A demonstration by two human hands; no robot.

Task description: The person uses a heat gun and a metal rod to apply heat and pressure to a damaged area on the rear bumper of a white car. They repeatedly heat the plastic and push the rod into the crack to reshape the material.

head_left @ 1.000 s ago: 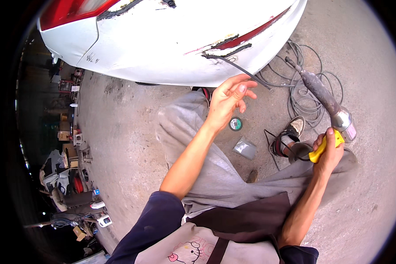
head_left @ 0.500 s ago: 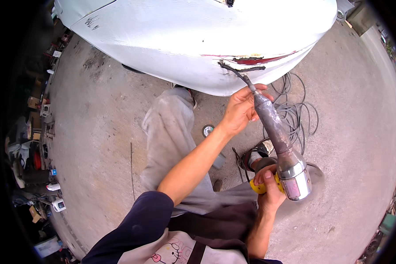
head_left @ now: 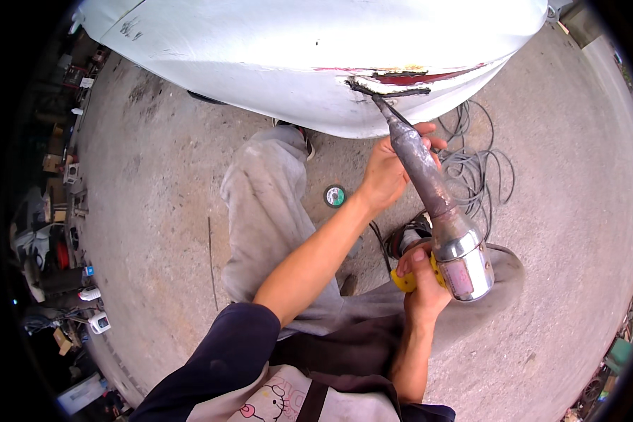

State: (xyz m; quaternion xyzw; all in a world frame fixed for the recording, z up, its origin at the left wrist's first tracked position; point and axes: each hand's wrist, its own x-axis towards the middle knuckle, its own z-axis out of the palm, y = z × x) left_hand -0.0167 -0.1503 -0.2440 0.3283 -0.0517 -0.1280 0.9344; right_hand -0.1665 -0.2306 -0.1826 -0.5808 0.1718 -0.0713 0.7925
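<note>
A white car bumper (head_left: 260, 49) curves across the top of the view, with a red-streaked damaged area and a rough black bead (head_left: 404, 92) along a crack. My right hand (head_left: 427, 288) is wrapped round the yellow handle of a hot-air gun (head_left: 429, 179) with a metal barrel. The gun's nozzle points up at the black bead, its tip close to or touching it. Beyond the barrel, my left hand (head_left: 385, 176) pinches a thin black rod (head_left: 402, 119), which runs beside the nozzle to the bead. The barrel partly hides the left fingers.
Coiled grey cable (head_left: 475, 172) lies on the concrete floor (head_left: 148, 211), right of the hands. A round disc (head_left: 335, 196) rests between my legs, and a thin dark rod (head_left: 212, 260) is at the left. Several bottles and boxes line the left edge, including a white jug (head_left: 99, 323).
The gun has shifted slightly up and left, its nozzle tip now nearer the middle of the bead. My left hand has moved a little with it. The bumper sits higher in view.
</note>
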